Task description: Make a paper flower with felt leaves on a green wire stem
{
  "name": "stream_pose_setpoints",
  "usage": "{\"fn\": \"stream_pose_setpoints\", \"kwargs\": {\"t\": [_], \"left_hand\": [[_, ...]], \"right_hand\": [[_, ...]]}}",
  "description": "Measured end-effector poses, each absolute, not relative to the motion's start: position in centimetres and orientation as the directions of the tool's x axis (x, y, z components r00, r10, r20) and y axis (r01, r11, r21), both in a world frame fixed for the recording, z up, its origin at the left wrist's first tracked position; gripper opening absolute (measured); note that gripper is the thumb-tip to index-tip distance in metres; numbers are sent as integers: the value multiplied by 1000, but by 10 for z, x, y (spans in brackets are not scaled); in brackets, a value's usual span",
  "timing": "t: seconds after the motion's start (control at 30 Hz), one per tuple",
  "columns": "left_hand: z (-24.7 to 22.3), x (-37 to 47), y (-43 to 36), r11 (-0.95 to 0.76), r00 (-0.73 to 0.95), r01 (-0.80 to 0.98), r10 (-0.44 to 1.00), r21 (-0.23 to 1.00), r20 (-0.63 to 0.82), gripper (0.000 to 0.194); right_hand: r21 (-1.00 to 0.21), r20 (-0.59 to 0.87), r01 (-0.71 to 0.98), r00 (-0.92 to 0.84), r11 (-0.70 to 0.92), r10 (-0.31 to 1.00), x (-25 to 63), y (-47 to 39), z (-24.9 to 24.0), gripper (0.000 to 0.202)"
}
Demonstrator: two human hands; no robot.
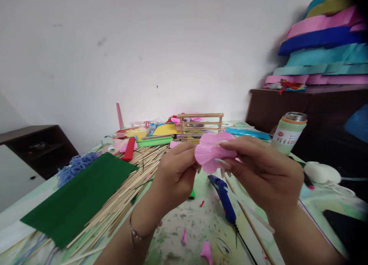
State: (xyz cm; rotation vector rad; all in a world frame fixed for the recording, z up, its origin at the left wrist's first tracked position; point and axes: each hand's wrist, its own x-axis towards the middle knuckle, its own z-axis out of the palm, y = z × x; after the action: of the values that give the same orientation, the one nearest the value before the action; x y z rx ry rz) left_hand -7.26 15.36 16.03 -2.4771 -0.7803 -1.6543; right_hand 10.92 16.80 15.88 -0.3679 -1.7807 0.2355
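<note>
A pink crepe paper flower [209, 152] with scalloped, overlapping petals is held up between both hands above the table. My left hand [179, 169] has its fingers closed on the flower's left edge, with the fingertips partly hidden behind it. My right hand [261, 169] pinches the flower's right side between thumb and fingers. Below the hands lies a blue glue gun [225, 200], its cord running toward me. Pink paper scraps [206, 252] rest on the stained tabletop near my forearms.
Many thin wooden sticks [123, 196] and a dark green sheet [82, 200] spread over the left. A wooden stick frame [200, 115] stands behind my hands. At right are a green bottle [289, 134], a white case [322, 173] and a dark phone-like slab [345, 230].
</note>
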Motion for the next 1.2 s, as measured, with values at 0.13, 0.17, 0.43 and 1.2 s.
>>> {"fn": "stream_pose_setpoints", "kwargs": {"t": [0.13, 0.17, 0.43, 1.2], "left_hand": [[160, -72, 153, -883, 303, 424, 348, 202, 887, 29], [160, -72, 153, -884, 306, 420, 350, 204, 886, 30], [158, -73, 154, -909, 298, 368, 313, 194, 902, 31], [163, -69, 152, -941, 298, 312, 225, 128, 928, 27]], "right_hand": [[-335, 912, 137, -201, 932, 357, 109, 163, 163, 46], [-346, 909, 128, -199, 929, 366, 110, 163, 163, 45], [-323, 913, 104, -230, 941, 338, 114, 163, 164, 53], [-333, 905, -1, -280, 943, 320, 116, 164, 164, 49]]}}
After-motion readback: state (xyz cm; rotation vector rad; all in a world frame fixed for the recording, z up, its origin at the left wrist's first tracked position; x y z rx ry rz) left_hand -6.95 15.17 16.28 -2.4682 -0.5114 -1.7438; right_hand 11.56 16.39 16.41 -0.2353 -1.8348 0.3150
